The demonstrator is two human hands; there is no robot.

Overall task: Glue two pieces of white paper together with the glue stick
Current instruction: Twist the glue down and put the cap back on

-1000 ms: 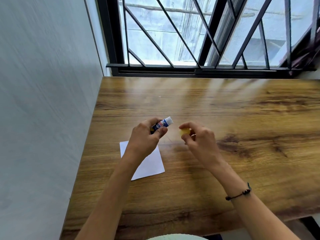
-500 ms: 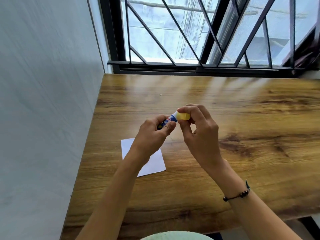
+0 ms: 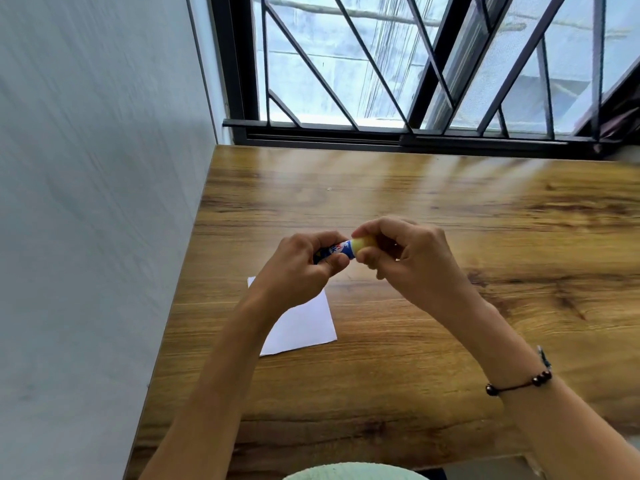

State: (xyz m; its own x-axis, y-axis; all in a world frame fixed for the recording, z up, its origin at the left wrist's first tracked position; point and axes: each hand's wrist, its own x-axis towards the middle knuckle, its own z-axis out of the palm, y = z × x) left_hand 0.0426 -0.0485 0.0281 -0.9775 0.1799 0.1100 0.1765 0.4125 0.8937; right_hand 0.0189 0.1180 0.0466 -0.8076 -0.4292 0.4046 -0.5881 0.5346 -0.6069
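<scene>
Yellow cap (image 3: 363, 244) sits on the glue stick (image 3: 337, 250), pinched by the curled fingers of the right hand (image 3: 412, 261). Left hand (image 3: 301, 271) grips the blue-labelled barrel, fingers wrapped round it. Both are held above the wooden surface (image 3: 450, 323); white paper (image 3: 304, 327) lies flat below the left fingers.

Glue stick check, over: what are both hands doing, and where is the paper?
Left hand grips glue stick; right hand pinches yellow cap on its end. White paper flat on table below. Nothing in the way.
</scene>
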